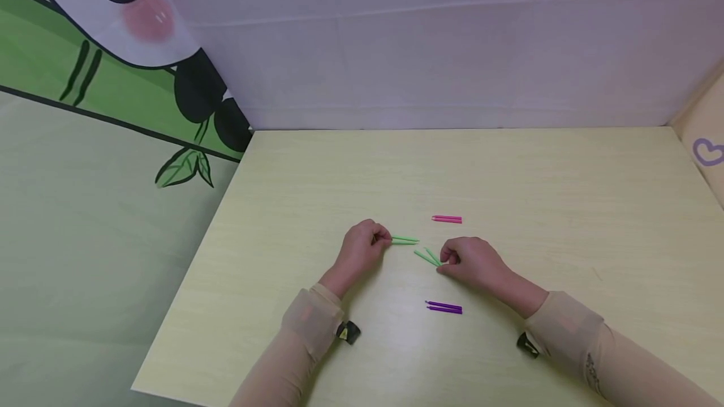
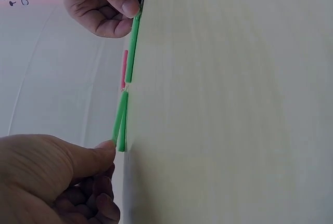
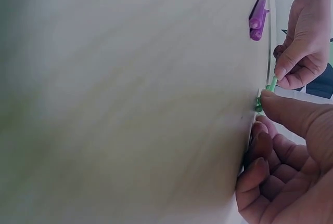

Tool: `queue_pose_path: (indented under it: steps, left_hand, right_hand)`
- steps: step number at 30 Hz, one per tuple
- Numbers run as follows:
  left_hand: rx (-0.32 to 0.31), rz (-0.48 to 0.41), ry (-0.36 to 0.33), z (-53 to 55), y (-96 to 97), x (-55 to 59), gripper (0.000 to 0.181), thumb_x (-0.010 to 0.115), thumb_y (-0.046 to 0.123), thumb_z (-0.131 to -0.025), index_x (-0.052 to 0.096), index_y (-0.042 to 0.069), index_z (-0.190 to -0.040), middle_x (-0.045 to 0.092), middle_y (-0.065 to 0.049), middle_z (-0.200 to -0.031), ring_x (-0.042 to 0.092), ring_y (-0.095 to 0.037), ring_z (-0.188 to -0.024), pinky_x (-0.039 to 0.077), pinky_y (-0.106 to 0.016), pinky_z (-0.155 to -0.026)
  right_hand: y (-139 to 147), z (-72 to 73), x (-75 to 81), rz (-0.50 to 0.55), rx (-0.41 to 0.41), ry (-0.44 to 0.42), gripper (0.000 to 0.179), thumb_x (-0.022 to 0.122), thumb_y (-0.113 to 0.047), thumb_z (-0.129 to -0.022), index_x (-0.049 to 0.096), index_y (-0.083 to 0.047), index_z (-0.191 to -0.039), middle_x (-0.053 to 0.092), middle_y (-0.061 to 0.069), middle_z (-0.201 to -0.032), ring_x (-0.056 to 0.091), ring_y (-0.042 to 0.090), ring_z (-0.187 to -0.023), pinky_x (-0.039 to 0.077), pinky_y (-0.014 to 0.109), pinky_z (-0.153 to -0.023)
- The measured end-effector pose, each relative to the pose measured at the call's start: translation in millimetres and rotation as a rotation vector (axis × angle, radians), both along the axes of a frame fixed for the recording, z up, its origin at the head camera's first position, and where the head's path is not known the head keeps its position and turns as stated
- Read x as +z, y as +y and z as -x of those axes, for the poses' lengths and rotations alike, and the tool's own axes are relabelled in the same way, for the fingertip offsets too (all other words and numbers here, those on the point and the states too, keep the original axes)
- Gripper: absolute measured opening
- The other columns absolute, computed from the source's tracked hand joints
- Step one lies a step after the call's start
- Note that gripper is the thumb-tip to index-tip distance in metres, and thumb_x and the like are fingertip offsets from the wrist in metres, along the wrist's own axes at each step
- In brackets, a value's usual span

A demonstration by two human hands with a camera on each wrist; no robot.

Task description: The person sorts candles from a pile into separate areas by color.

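"Sleeves are seen nearest; where are green sticks held?"

"At the tabletop; outer ends are pinched by left hand and right hand, perhaps so inner tips are left free."

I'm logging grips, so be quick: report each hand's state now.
Left hand: closed, pinching at least one green stick by its end.
Right hand: closed, pinching at least one other green stick by its end.
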State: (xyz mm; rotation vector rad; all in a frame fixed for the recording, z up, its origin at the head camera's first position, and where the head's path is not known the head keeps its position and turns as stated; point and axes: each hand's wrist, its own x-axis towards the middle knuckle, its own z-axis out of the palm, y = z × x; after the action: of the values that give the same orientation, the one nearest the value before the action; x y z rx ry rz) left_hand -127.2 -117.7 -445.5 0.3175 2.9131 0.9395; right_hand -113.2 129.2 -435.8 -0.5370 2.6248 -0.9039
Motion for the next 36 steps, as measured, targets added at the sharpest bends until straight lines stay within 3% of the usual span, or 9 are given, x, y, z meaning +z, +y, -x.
queue_pose_path:
  steps: [6,21,36]
  left_hand:
    - [0.010,-0.005,-0.005,0.0,-1.0,1.0,0.005,0.072,0.009,-0.088,0.073,0.006,-0.085,0.057,0.001,-0.077,0.047,-0.013,-0.069,0.041,-0.025,-0.064]
    - [-0.002,-0.016,-0.005,-9.9,-14.2,-4.3,0.003,0.072,0.008,-0.089,0.073,0.007,-0.087,0.057,0.002,-0.079,0.047,-0.013,-0.070,0.041,-0.025,-0.064]
    - [0.004,-0.036,0.002,-11.1,-16.0,-2.9,0.003,0.071,0.007,-0.089,0.072,0.007,-0.087,0.058,0.002,-0.079,0.047,-0.013,-0.070,0.042,-0.024,-0.064]
  right_hand:
    - [-1,0.2,-0.7,-0.001,-0.001,0.011,0.015,0.079,-0.016,-0.080,0.065,-0.012,-0.079,0.054,-0.005,-0.067,0.048,0.012,-0.065,0.041,0.030,-0.064]
    - [-13,-18.0,-4.4,0.022,-0.009,0.039,0.012,0.077,-0.012,-0.081,0.065,-0.013,-0.078,0.054,-0.006,-0.066,0.048,0.010,-0.064,0.041,0.030,-0.063]
    - [-15,-18.9,-3.7,0.018,-0.010,0.048,0.012,0.076,-0.012,-0.082,0.065,-0.013,-0.077,0.054,-0.006,-0.066,0.048,0.010,-0.063,0.040,0.030,-0.063]
